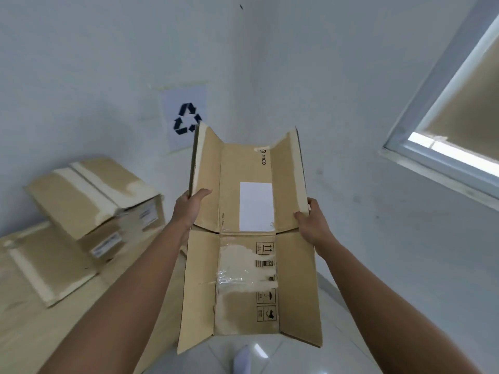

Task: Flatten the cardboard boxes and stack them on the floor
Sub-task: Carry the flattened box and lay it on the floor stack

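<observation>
I hold a flattened brown cardboard box [248, 265] in the air in front of me, its flaps spread out at top and bottom. It bears a white label, printed handling symbols and torn tape. My left hand [189, 209] grips its left edge, thumb on the front face. My right hand [310, 222] grips the right edge at about the same height. Two taped boxes, still in box shape, stand at the left: an upper box [91, 195] lying tilted on a lower box [40, 263].
The boxes at the left rest on a wooden surface [81, 319]. A recycling sign [186, 118] is stuck on the white wall behind. A window with a blind [459, 117] is at the right. White glossy floor tiles [297, 354] and a white-socked foot [243, 357] show below.
</observation>
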`<state>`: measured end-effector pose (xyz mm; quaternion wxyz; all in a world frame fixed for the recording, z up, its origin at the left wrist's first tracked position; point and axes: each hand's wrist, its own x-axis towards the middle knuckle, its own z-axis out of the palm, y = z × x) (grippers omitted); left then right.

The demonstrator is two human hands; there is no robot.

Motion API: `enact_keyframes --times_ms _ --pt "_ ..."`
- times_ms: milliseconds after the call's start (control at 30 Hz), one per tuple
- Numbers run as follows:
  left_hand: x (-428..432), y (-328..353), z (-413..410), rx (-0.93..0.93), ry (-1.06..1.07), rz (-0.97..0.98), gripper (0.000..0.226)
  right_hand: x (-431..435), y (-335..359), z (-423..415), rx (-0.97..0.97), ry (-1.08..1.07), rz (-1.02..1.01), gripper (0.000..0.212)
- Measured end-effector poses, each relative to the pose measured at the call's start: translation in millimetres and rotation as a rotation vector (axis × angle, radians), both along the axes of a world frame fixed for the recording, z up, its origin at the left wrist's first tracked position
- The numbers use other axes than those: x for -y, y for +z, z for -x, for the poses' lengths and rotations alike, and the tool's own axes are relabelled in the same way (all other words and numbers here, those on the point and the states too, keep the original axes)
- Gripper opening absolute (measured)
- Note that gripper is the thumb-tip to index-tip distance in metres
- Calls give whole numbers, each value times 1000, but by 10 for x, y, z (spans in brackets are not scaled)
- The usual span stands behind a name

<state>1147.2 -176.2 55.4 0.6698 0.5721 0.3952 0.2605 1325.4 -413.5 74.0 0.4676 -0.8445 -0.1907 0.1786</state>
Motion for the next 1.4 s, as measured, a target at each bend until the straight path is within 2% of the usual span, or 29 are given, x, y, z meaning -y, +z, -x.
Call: enact_keyframes --times_ms 133,400,567,767,833,933,1033,1267,1400 --pt "-105 -405 -904 -28 -13 34 32 -115 -235 -850 -8 -50 91 46" --pt "-378 -825 -2128 -146 10 134 35 -542 -602 -2141 -97 -57 208 50" --pt "-657 -1129 -2455 -184 92 222 32 -985 -980 -2737 -157 23 256 50" --pt "-777 -1865 -2523 -126 314 545 33 -1622 -1775 -3254 -171 254 378 49" --pt "-748 -2122 -2551 -137 438 593 35 -1794 -2074 -3383 -174 334 404 49" --pt "-697 -2497 -2643 -184 603 563 29 -2034 -2510 -3582 -234 444 441 50" --pt "-675 -2929 -2706 -238 674 535 32 -2235 -2970 -3692 -309 503 471 50" --pt "-735 -4283 -2820 -422 702 432 37 -2592 -4467 -3761 -331 587 556 55" --pt "-850 -5256 -2780 -523 605 392 43 -2726 -5458 -3794 -275 640 604 54"
